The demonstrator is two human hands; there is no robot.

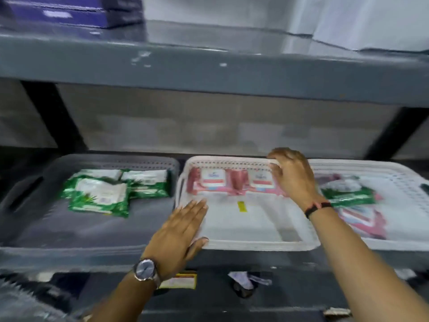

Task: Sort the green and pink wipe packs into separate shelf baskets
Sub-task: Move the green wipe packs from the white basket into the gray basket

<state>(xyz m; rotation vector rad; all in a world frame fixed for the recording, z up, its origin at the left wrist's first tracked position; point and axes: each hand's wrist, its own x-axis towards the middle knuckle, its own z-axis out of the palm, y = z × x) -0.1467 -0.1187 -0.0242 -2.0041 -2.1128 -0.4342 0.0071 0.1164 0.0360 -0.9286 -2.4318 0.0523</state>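
Three baskets stand side by side on the shelf. The grey basket (27,189) on the left holds green wipe packs (99,194). In the middle, a pale pink basket (255,245) has pink wipe packs (213,182) lined along its back wall. A white basket (394,168) on the right holds a green pack (348,196) mixed with pink packs (362,221). My left hand (178,231) lies flat with fingers straight on the middle basket's front left rim. My right hand (292,177) curls over the right end of the rightmost pink pack (262,182) at the back of that basket.
A grey upper shelf board (209,73) hangs close above the baskets, with a purple box (69,12) on it. Black uprights (55,117) stand at the back left and right. Small labels and scraps (246,282) lie on a lower level in front.
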